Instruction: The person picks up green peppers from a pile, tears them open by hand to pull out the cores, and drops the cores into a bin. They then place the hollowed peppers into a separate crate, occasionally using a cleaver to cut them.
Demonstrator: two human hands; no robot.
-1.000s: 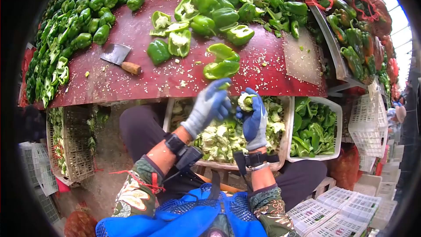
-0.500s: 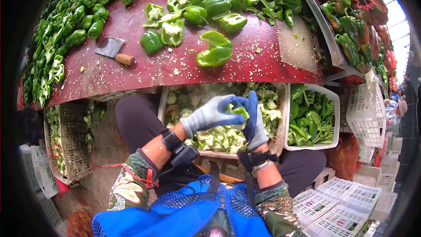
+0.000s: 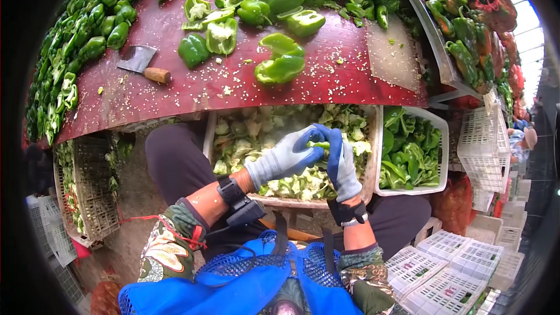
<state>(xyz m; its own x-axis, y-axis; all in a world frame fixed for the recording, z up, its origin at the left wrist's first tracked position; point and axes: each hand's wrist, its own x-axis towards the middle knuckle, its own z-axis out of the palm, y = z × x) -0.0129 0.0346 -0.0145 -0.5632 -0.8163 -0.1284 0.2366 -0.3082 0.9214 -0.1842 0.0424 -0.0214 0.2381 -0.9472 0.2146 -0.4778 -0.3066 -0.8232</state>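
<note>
My left hand (image 3: 286, 154), in a grey and blue glove, has its fingers wrapped round a small green pepper piece (image 3: 318, 144). My right hand (image 3: 342, 163), gloved the same way, is closed against the other side of that piece, with its fingertips partly hidden. Both hands are above a crate (image 3: 372, 170) heaped with pale pepper cores and scraps. Beyond them, on the red table (image 3: 192, 84), lie a cut green pepper (image 3: 281, 58), a whole pepper (image 3: 193, 51) and some halves. A cleaver (image 3: 143, 63) with a wooden handle rests farther left.
A white crate (image 3: 444, 157) of green pepper pieces stands right of the scrap crate. Heaps of peppers (image 3: 87, 29) cover the table's left and far sides. White baskets (image 3: 446, 268) are at the lower right. A person (image 3: 518, 140) is at the far right.
Both hands have drawn closer together round the pepper piece, and the right fingers have bent down from pointing up. The view has shifted slightly.
</note>
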